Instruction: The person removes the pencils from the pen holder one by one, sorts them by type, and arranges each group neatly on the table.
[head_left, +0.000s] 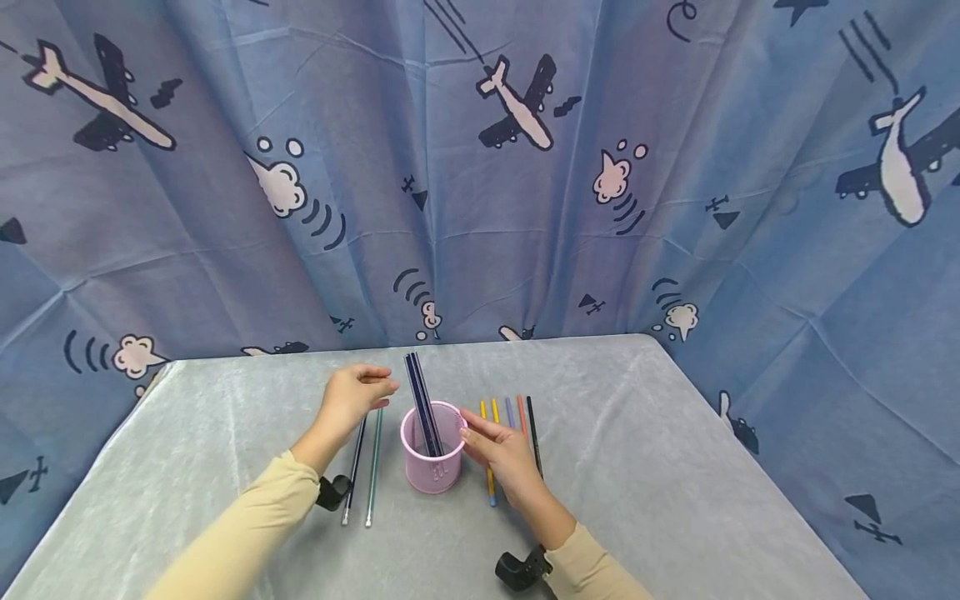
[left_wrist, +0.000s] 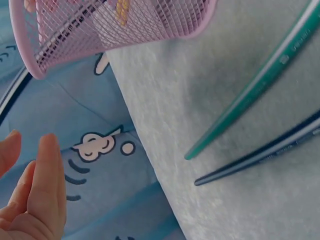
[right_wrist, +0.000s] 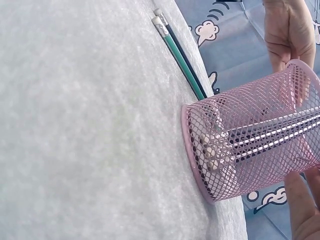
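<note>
A pink mesh pencil cup (head_left: 432, 475) stands upright on the table, with several dark striped pencils (head_left: 422, 400) leaning inside it. Their eraser ends show through the mesh near the bottom in the right wrist view. My right hand (head_left: 506, 457) is at the cup's right side, its fairly straight fingertips touching the wall by the rim. To the upper left of the cup, my left hand (head_left: 356, 398) hovers with loosely bent fingers and nothing between them. Below it lie a green pencil (left_wrist: 250, 92) and a dark blue pencil (left_wrist: 260, 151), side by side.
Right of the cup is a row of pencils: two yellow pencils (head_left: 491, 483), a purple pencil (head_left: 510, 412), a red pencil (head_left: 521, 412) and a black pencil (head_left: 534, 433), partly behind my right hand. A blue patterned curtain (head_left: 480, 208) hangs behind the grey cloth-covered table (head_left: 660, 500).
</note>
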